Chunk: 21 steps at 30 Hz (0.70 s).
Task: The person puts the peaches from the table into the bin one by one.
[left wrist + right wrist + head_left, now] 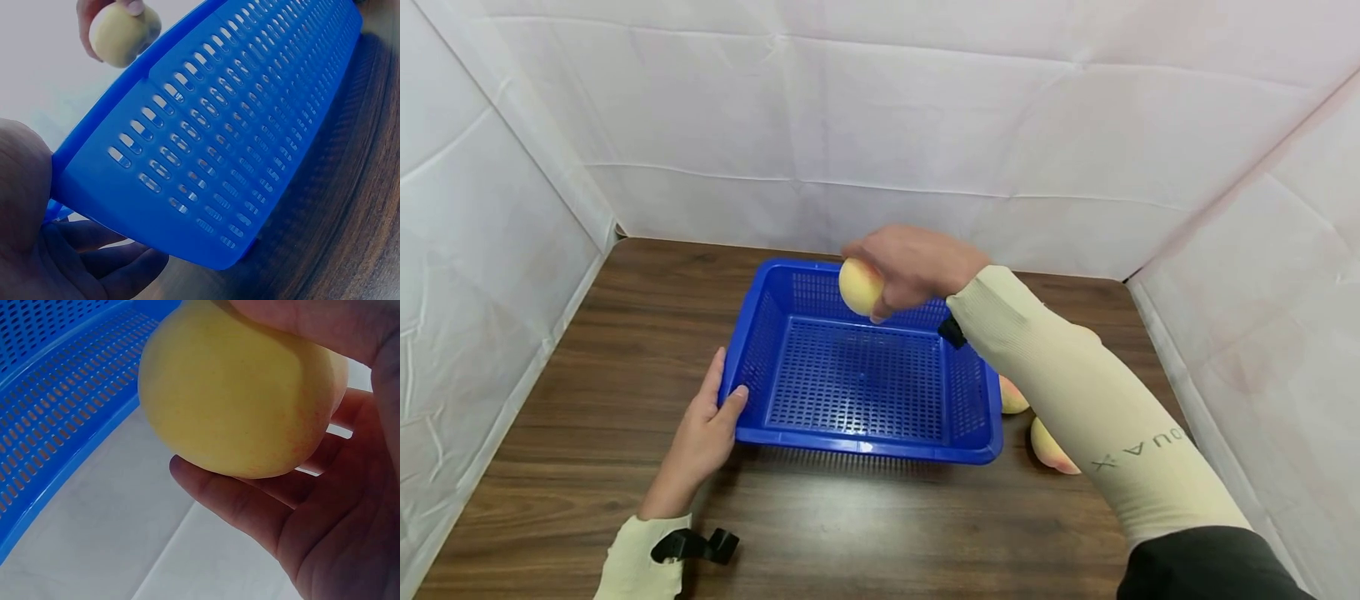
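In the head view my right hand (913, 262) grips a yellow peach (860, 287) above the far part of a blue plastic basket (865, 447). The right wrist view shows the peach (234, 394) between thumb and fingers, with a red blush on one side. My left hand (703, 429) holds the basket's left rim, thumb over the top edge and fingers along the outer side. In the left wrist view the perforated basket wall (206, 137) fills much of the frame, and the peach (119, 34) shows beyond its rim. The basket's floor is bare.
Right of the basket, a peach (1012, 396) lies close to its wall and another peach (1051, 447) sits nearer the front, both partly covered by my right sleeve (1075, 392). The brown wooden table (850, 525) is enclosed by white cloth walls (880, 108).
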{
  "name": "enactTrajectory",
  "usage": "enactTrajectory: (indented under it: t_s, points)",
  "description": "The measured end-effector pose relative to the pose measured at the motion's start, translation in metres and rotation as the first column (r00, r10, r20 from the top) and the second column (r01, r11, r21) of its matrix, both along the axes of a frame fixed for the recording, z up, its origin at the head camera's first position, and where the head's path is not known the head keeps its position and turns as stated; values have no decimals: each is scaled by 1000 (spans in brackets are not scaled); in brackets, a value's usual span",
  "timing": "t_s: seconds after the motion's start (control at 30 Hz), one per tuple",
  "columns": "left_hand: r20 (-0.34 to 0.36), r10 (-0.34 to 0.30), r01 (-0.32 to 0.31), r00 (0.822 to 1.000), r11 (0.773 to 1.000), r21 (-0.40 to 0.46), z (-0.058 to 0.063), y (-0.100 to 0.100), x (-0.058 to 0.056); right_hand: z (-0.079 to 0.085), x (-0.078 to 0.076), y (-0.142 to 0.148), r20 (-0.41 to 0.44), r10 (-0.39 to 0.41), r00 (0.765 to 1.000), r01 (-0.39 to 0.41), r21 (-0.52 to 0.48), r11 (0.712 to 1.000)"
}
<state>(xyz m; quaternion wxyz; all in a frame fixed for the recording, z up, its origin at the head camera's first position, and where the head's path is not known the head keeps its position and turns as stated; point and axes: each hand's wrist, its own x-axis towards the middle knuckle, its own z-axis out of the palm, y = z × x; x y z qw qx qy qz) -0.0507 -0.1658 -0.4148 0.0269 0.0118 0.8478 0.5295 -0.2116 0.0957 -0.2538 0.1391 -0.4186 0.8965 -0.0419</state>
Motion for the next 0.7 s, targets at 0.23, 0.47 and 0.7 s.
enactTrajectory:
  t_s: [0.23,0.47,0.7]
  points:
    - [17,-12,12,1000,1000,4,-2,1,3,3,-2,-14,2,15,1000,-15,18,1000]
    - [4,-3,3,1000,1000,8,-4,2,4,7,-6,-31,-2,34,999,-34,10,999]
    - [7,-7,7,1000,1000,14,-3,3,7,9,-10,-47,9,46,999,-46,38,998]
